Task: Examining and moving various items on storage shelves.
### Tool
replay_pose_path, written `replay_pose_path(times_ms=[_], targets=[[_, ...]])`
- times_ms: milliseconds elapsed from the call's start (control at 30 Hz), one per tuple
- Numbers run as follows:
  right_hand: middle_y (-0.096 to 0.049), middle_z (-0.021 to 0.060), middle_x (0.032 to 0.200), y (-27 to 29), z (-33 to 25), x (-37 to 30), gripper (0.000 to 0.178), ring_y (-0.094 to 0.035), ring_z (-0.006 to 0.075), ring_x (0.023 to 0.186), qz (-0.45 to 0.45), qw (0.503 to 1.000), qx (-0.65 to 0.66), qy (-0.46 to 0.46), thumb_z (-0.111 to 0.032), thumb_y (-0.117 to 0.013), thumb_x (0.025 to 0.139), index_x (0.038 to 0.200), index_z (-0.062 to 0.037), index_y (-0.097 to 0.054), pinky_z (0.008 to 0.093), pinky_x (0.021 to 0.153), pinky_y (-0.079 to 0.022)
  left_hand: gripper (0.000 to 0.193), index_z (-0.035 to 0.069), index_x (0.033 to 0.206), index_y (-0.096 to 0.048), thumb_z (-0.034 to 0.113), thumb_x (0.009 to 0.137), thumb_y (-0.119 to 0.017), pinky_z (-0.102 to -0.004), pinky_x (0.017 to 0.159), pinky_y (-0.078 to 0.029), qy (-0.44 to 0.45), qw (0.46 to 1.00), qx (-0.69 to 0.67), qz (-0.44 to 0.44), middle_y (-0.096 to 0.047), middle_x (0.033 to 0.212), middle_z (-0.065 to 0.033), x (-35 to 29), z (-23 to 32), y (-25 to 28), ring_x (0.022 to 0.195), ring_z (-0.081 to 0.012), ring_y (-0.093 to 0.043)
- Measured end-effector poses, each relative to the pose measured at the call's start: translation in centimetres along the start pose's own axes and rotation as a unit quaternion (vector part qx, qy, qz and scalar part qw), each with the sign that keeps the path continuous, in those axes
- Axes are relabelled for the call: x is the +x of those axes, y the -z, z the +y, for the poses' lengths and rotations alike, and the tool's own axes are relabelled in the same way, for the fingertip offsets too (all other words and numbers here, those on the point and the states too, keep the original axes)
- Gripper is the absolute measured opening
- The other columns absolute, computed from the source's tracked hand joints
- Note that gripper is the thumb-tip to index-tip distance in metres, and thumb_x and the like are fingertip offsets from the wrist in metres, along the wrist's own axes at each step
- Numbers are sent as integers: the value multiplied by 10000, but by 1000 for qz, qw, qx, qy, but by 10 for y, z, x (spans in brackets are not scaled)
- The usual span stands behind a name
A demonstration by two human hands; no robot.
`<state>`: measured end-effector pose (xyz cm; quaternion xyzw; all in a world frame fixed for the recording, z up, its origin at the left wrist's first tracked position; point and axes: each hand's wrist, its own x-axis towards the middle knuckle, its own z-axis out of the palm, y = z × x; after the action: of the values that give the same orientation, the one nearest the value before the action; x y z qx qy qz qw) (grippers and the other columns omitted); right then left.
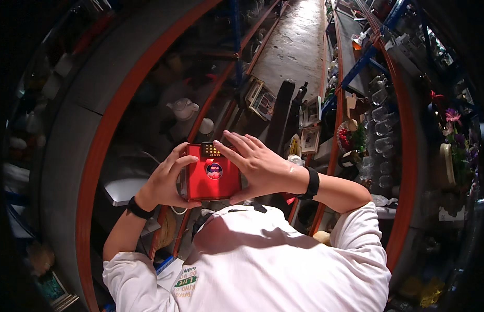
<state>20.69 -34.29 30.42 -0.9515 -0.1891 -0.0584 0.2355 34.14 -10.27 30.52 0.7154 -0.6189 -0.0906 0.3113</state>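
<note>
A flat, square red box (227, 182) is held up in front of my chest. A round dark-and-pink sticker (214, 171) sits at the middle of its face, and a small black panel with rows of yellow dots (211, 150) lies at its far edge. My left hand (168, 178) grips the left side, its fingers over the far corner and its thumb under the near edge. On the other side my right hand (257, 165) spans the box, thumb at the near right corner and index fingertip at the black panel. Its other fingers stretch out past the far edge.
Orange-edged shelves flank a concrete aisle (296, 47). On the left stands a white animal-shaped figurine (183, 109). Picture frames (260, 100) and a dark bottle (301, 92) are ahead. Several clear glasses (383, 143) and purple flowers (453, 117) fill the right shelves.
</note>
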Motion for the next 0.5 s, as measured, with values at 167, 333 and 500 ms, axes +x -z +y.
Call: replay_pose_path(times_ms=[167,333,500], targets=[[-244,260,1415,-21,2,-11,1073,-240,398,1322,26,998,-40,33,-595,-714,594,1417,-96,-239,497,1093,-154,933,116,1237,-375,374,478,-852,-447,941,-411,-27,998,34,-37,-340,1276,-262,1,-3,-25,1117,-445,-451],[-254,257,1411,-43,6,-16,1066,-260,406,1309,7,998,-50,46,-585,-721,595,1415,-100,-243,500,1068,-220,960,116,1247,-358,399,471,-849,-465,938,-408,-43,995,76,-47,-339,1271,-257,2,-5,-44,1095,-444,-462],[-255,294,1393,-51,19,-25,1104,-329,423,1261,32,999,-16,-25,-588,-721,581,1423,-93,-206,506,1036,-267,957,120,1239,-364,363,458,-863,-452,931,-422,18,999,51,2,-345,1289,-247,-1,-13,-55,1115,-426,-466]])
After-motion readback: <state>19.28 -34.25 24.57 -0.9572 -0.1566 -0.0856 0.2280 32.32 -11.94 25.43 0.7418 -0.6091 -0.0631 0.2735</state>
